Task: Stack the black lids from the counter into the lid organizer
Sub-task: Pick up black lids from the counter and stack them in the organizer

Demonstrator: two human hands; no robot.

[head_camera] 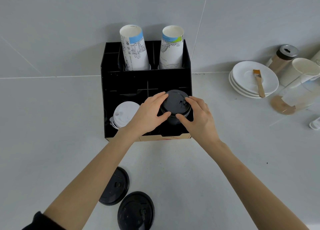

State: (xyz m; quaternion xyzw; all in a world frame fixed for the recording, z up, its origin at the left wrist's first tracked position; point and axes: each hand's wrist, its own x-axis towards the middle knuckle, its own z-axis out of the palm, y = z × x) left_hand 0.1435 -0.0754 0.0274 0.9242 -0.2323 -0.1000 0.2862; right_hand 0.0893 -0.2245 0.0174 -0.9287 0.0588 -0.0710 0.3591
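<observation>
While the black compartmented lid organizer [146,84] stands against the wall, both my hands clamp a stack of black plastic lids [174,105] in its front right bay.
Left hand [149,113] and right hand [197,118] pinch opposite rims; I judge the lids light, thin, slippery, best held at the edges. Two flat black lids [126,198] wait on the counter.

A stack of black lids [174,106] sits in the front right slot of the black organizer [112,84]. Two more black lids [115,186] [136,211] lie flat on the counter, touching.
</observation>
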